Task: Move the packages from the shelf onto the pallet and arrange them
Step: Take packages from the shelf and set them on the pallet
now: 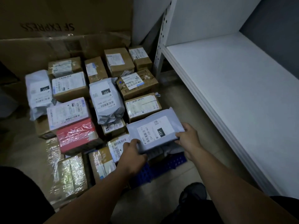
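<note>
Fingers (182, 135) on parcel (155, 130), blue pallet (171, 162), white shelf (226, 86)

Grey labelled package (155, 130), seemingly above pallet (174, 162)

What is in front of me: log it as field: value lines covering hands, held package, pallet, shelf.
left hand: grips the grey mailer's near left corner
right hand: grips its right edge
grey mailer: label up, over the pallet's near right corner
pallet: blue, mostly covered by boxes and mailers
shelf: white, right of the pallet
</note>
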